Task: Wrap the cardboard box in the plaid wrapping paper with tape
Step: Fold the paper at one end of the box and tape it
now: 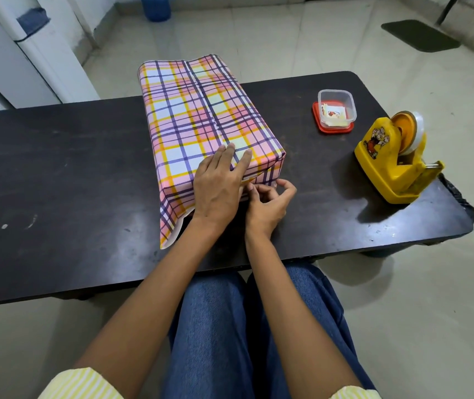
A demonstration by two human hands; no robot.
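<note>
Left hand [218, 188] pressing, right hand [268, 204] pinching — paper [195, 116]

Wide counter [57, 168] is lying free at nine o'clock of the wrapped box [195, 110]. At two o'clock a plastic tub [336, 108] and at three o'clock a tape dispenser [388, 162] are standing in the way.

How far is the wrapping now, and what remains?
Done: paper wrapped round, top seam closed. In hand: left hand presses the near end, right hand pinches a corner fold. Remaining: the loose near flap, the far end, which looks open, and taping.
</note>
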